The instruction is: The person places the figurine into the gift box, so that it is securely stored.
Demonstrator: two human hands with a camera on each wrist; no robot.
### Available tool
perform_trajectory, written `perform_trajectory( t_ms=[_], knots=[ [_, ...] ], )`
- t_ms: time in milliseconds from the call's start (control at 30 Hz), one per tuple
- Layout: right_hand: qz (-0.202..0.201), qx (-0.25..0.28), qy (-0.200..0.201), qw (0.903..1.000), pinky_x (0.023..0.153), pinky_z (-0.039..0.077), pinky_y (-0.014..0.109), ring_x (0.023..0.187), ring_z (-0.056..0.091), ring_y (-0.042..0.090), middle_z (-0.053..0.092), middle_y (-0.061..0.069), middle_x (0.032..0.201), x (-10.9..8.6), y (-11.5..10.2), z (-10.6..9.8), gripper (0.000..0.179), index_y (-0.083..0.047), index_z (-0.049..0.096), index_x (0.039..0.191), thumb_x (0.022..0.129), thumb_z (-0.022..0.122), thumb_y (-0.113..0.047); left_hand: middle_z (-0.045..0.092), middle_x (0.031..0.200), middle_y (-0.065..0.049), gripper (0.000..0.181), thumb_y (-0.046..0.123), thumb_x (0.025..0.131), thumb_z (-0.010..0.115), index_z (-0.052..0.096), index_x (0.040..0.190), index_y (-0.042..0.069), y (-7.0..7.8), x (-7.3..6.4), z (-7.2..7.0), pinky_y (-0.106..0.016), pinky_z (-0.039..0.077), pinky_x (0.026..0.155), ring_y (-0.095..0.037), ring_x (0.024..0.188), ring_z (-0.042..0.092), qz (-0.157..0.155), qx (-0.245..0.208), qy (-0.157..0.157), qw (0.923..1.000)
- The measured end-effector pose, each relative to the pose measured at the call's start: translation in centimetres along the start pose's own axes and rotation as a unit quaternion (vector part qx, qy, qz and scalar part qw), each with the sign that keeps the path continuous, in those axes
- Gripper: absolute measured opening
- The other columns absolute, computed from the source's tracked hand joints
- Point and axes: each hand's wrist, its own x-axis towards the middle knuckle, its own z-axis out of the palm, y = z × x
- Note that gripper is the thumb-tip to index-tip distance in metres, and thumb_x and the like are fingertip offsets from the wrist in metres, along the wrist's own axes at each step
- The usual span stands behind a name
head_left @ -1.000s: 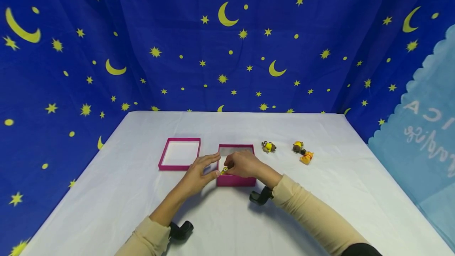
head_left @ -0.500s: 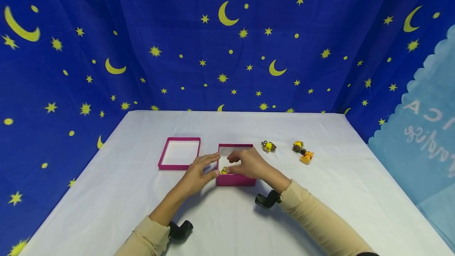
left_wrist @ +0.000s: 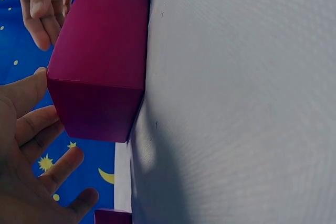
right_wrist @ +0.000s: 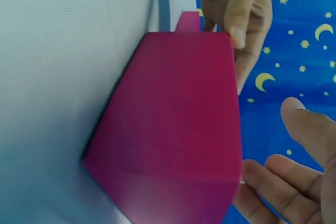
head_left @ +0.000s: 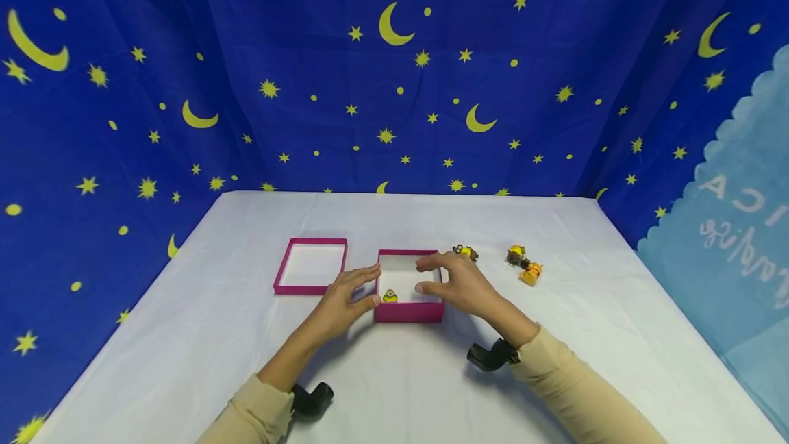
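Note:
A magenta box (head_left: 409,313) with a white inside stands uncovered at the middle of the table. In its near left corner sits a yellow minion figure (head_left: 390,296), its head showing above the front wall. My left hand (head_left: 342,300) rests against the box's left side, thumb and fingertips at the rim, fingers extended. Over the right rim, my right hand (head_left: 462,282) is spread with nothing between thumb and fingers. Both wrist views show the box's outer walls with fingers of each hand beside them. Behind the right hand, another minion figure (head_left: 466,252) lies partly hidden.
The magenta-rimmed lid (head_left: 301,290) lies inside up, left of the box. To the right lie a yellow and brown figure (head_left: 516,255) and an orange bear figure (head_left: 531,274) side by side. A blue star-patterned curtain (head_left: 333,67) hangs behind the white-covered table (head_left: 259,362).
My right hand has let go of the minion figure in the box, spread its fingers and moved right to the box's right rim. The left hand has stayed in place.

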Motion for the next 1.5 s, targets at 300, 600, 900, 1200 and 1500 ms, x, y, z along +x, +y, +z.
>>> perform_trajectory(
  t_ms=[300, 600, 900, 1200, 1500],
  knots=[
    [0.031, -0.004, 0.052, 0.9981, 0.097, 0.04, 0.05, 0.106, 0.061, 0.024, 0.07, 0.002, 0.112, -1.9, 1.6, -2.3, 0.042, -0.014, 0.066, 0.116, 0.079, 0.076, -0.031, 0.046, 0.146, 0.004, 0.05, 0.025, 0.087, 0.066, 0.054, 0.134, 0.013, 0.1, 0.0, 0.0, -0.059, 0.023, 0.112, -0.028, 0.138, 0.033, 0.008, 0.0, 0.005, 1.0],
    [0.105, -0.015, 0.065, 0.9922, 0.096, 0.04, 0.055, 0.114, 0.057, 0.029, 0.066, 0.007, 0.12, -3.9, 4.2, -4.8, 0.055, -0.014, 0.058, 0.126, 0.08, 0.073, -0.04, 0.047, 0.145, 0.003, 0.05, 0.024, 0.088, 0.066, 0.053, 0.134, 0.012, 0.1, 0.0, 0.0, -0.058, 0.023, 0.112, -0.026, 0.138, 0.034, 0.01, -0.003, 0.005, 0.9999],
    [0.126, -0.027, 0.087, 0.9878, 0.092, 0.045, 0.054, 0.114, 0.057, 0.033, 0.064, 0.013, 0.122, -5.8, 7.0, -6.2, 0.054, -0.009, 0.055, 0.128, 0.083, 0.072, -0.034, 0.047, 0.145, 0.002, 0.049, 0.023, 0.088, 0.066, 0.053, 0.134, 0.01, 0.1, 0.0, 0.0, -0.058, 0.024, 0.112, -0.028, 0.138, 0.034, 0.015, -0.003, 0.003, 0.9999],
    [0.175, -0.042, 0.1, 0.9786, 0.094, 0.038, 0.056, 0.117, 0.05, 0.041, 0.059, 0.021, 0.127, -6.8, 9.4, -7.2, 0.063, -0.005, 0.049, 0.133, 0.085, 0.068, -0.041, 0.046, 0.146, 0.002, 0.049, 0.022, 0.088, 0.066, 0.053, 0.134, 0.01, 0.0, -0.1, 0.1, -0.06, 0.023, 0.112, -0.031, 0.139, 0.032, 0.021, -0.006, 0.003, 0.9998],
    [0.206, -0.065, 0.094, 0.9719, 0.087, 0.041, 0.055, 0.114, 0.05, 0.041, 0.056, 0.022, 0.131, -6.9, 11.5, -7.9, 0.066, -0.002, 0.047, 0.135, 0.085, 0.067, -0.041, 0.046, 0.146, 0.002, 0.049, 0.022, 0.088, 0.066, 0.053, 0.134, 0.009, 0.1, -0.2, 0.1, -0.059, 0.023, 0.112, -0.029, 0.139, 0.033, 0.017, -0.007, 0.004, 0.9998]
  ],
)
